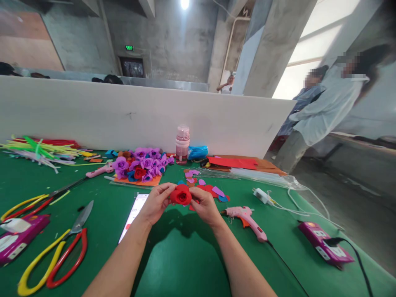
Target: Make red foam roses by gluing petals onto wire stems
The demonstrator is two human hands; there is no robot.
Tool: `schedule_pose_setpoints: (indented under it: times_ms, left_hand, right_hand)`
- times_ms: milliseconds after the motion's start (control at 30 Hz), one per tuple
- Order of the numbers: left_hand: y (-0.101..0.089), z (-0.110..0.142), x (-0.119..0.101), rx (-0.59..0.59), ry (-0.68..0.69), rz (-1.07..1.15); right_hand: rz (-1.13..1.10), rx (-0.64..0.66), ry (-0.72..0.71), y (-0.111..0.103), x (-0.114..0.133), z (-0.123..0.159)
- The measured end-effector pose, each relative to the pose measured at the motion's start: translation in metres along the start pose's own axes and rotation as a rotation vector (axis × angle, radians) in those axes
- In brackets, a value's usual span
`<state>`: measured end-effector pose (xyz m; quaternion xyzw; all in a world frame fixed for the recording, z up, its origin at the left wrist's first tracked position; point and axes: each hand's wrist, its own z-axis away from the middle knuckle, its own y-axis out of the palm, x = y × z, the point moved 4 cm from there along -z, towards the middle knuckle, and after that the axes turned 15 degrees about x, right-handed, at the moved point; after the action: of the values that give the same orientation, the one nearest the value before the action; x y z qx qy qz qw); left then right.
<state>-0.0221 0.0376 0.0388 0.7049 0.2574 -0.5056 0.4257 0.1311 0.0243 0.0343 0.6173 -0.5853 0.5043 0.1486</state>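
Between my two hands is a red artificial rose point(181, 194), held up over the green table. My left hand point(158, 200) pinches its left edge with thumb and fingers. On the other side, my right hand point(204, 205) grips the rose's right edge. Loose red petals point(206, 189) and a purple petal point(218, 191) lie just behind my right hand. A pink glue gun point(246, 218) rests to the right of that hand. Beside my left wrist a phone point(133, 212) lies on the table, partly covered by my forearm.
Finished purple flowers point(148, 163) are heaped at the back left, near a pink bottle point(182, 144). Scissors point(69, 243) lie at the left. A purple power strip point(324, 243) and a white charger point(262, 196) with cables are on the right. A white partition point(139, 111) borders the table's back.
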Motion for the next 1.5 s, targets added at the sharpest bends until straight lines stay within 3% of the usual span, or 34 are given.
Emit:
schedule_pose_setpoints:
  times_ms: [333,500,667,733,867,967,1067,1167,1300,1500]
  left_hand:
    - [-0.003,-0.002,0.000,-0.042,0.025,0.010]
    - [-0.006,-0.006,0.007,-0.108,0.023,-0.011]
    - [0.014,-0.010,0.028,0.026,-0.087,-0.222]
    - [0.022,-0.010,0.033,0.042,-0.082,-0.242]
    - [0.024,-0.010,0.034,-0.046,-0.024,-0.313]
    - [0.020,-0.008,0.031,-0.101,0.008,-0.396]
    - [0.016,-0.007,0.029,-0.109,-0.006,-0.328]
    - [0.015,-0.007,0.027,-0.077,-0.061,-0.222]
    - [0.013,-0.008,0.027,-0.066,-0.120,-0.201]
    - [0.014,-0.008,0.032,-0.066,-0.163,-0.272]
  right_hand:
    - [-0.094,-0.006,0.042,0.002,-0.006,0.000]
    - [-0.385,-0.242,0.178,0.005,-0.018,-0.001]
    - [-0.397,-0.450,0.231,0.006,-0.025,0.002]
    - [-0.400,-0.498,0.262,0.005,-0.027,0.003]
    - [-0.407,-0.503,0.281,0.008,-0.025,0.004]
    - [-0.347,-0.425,0.298,0.011,-0.019,0.001]
    - [-0.279,-0.343,0.291,0.007,-0.016,-0.001]
    - [-0.172,-0.438,0.252,-0.012,-0.012,0.003]
    - [0.179,-0.543,0.151,-0.036,0.004,0.010]
    - [0.357,-0.481,0.026,-0.031,0.018,0.008]
